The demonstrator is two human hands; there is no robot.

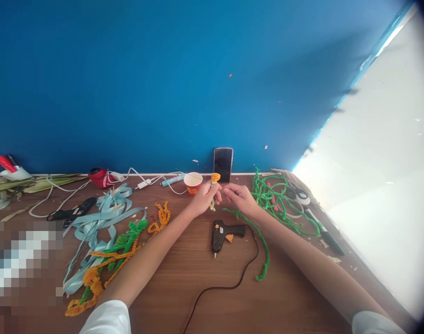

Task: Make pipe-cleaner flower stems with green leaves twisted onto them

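From here I see my left hand gripping the upright orange-and-green pipe-cleaner flower near the frame's centre; my right hand pinches just beside it, but I cannot tell what it holds.

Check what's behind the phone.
The phone stands against the blue wall, visible on both sides of it; the patch directly behind it is covered, so anything there is hidden.
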